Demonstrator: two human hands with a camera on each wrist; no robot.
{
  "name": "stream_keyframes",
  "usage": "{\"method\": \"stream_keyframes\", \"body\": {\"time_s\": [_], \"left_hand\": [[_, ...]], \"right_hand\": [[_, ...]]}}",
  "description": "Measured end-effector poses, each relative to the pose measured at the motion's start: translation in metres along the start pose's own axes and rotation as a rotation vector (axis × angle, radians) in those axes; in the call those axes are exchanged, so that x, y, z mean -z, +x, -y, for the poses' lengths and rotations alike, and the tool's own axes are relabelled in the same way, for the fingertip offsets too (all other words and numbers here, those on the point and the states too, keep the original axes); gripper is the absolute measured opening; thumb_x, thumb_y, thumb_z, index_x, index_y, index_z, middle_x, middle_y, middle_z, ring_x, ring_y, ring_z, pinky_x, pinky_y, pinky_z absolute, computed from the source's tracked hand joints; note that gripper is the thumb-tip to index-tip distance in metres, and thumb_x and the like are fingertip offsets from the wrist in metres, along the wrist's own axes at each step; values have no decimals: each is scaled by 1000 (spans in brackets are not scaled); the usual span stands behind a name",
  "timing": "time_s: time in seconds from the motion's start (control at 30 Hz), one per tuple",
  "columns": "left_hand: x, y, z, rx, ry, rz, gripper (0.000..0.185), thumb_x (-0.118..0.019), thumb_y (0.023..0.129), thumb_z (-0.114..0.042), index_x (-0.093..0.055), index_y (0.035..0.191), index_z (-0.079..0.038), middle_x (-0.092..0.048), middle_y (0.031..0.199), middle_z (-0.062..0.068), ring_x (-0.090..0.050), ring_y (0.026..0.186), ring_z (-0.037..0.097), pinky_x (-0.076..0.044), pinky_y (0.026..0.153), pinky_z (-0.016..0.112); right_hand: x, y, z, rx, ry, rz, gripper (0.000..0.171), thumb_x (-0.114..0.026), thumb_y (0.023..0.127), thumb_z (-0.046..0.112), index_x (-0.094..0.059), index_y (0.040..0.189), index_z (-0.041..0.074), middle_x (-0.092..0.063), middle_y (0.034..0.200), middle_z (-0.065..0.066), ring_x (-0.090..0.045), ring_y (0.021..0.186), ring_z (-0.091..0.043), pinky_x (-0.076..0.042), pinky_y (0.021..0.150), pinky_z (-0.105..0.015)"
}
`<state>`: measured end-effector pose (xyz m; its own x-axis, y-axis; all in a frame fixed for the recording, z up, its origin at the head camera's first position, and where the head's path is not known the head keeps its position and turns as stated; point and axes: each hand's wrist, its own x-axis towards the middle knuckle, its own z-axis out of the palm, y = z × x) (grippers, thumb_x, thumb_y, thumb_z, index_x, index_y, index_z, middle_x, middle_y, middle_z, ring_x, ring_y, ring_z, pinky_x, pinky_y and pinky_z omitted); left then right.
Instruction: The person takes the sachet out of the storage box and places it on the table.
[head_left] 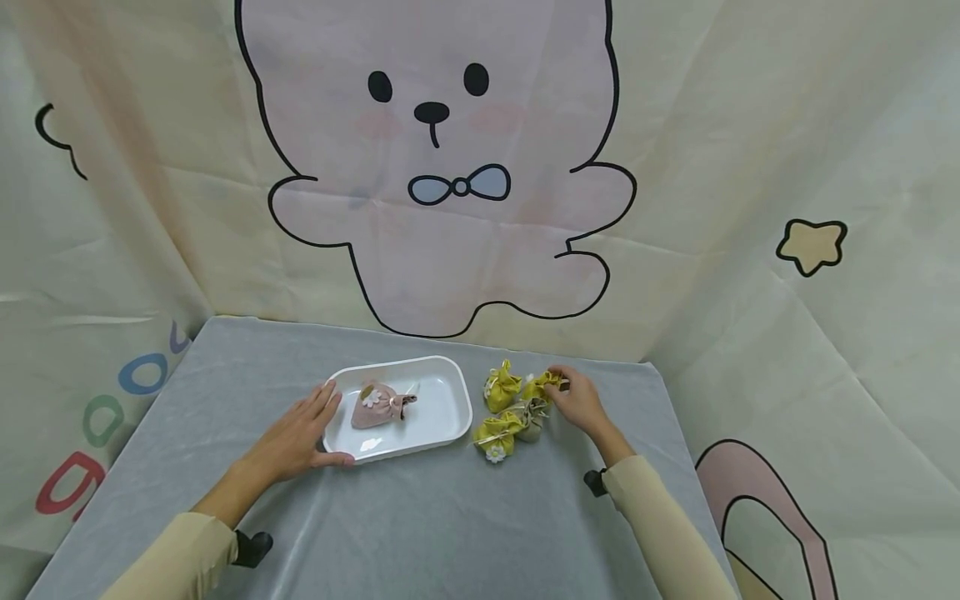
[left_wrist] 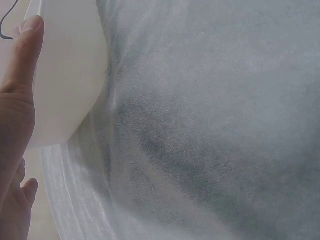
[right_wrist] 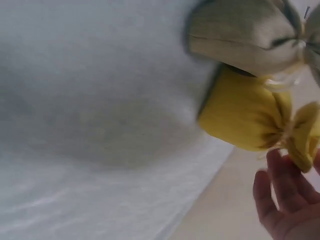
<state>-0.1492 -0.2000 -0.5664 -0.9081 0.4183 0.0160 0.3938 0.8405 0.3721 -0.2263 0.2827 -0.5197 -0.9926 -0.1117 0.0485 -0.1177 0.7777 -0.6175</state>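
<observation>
A white tray point(head_left: 450, 417) lies mid-table with a pink pouch point(head_left: 378, 406) inside it. My left hand point(head_left: 330, 421) rests against the tray's near-left corner, fingers straight along the rim and thumb point(left_wrist: 25, 55) on the tray's wall point(left_wrist: 65, 75). To the right of the tray sits a cluster of small pouches. My right hand point(head_left: 561, 383) pinches the gathered top of a yellow pouch point(head_left: 542, 385) at the cluster's far side. The right wrist view shows that yellow pouch point(right_wrist: 245, 117) beside a beige pouch point(right_wrist: 240, 35), with fingertips point(right_wrist: 285, 200) at its tied neck.
Two more yellow pouches point(head_left: 501, 390) point(head_left: 498, 433) and the beige pouch point(head_left: 532, 417) lie between the tray and my right hand. A grey cloth point(head_left: 420, 517) covers the table. Printed fabric walls point(head_left: 450, 208) close in the back and both sides.
</observation>
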Motion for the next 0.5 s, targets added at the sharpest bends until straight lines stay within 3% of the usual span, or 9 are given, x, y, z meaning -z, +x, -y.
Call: {"method": "stream_keyframes", "body": {"time_s": [0.27, 0.5], "left_hand": [[0, 0, 0, -10, 4, 3, 114, -70, 76, -69, -33, 150, 9, -20, 160, 29, -22, 145, 48, -26, 113, 63], [0, 1, 1, -14, -2, 7, 114, -70, 76, -70, -33, 150, 10, -20, 160, 29, -22, 145, 48, -26, 112, 63]], "right_hand": [[11, 10, 28, 21, -31, 47, 53, -64, 97, 22, -48, 145, 5, -50, 143, -24, -49, 128, -42, -44, 99, -59], [0, 15, 62, 143, 49, 63, 55, -67, 95, 17, -48, 146, 6, -49, 147, -17, -51, 129, -37, -46, 99, -55]]}}
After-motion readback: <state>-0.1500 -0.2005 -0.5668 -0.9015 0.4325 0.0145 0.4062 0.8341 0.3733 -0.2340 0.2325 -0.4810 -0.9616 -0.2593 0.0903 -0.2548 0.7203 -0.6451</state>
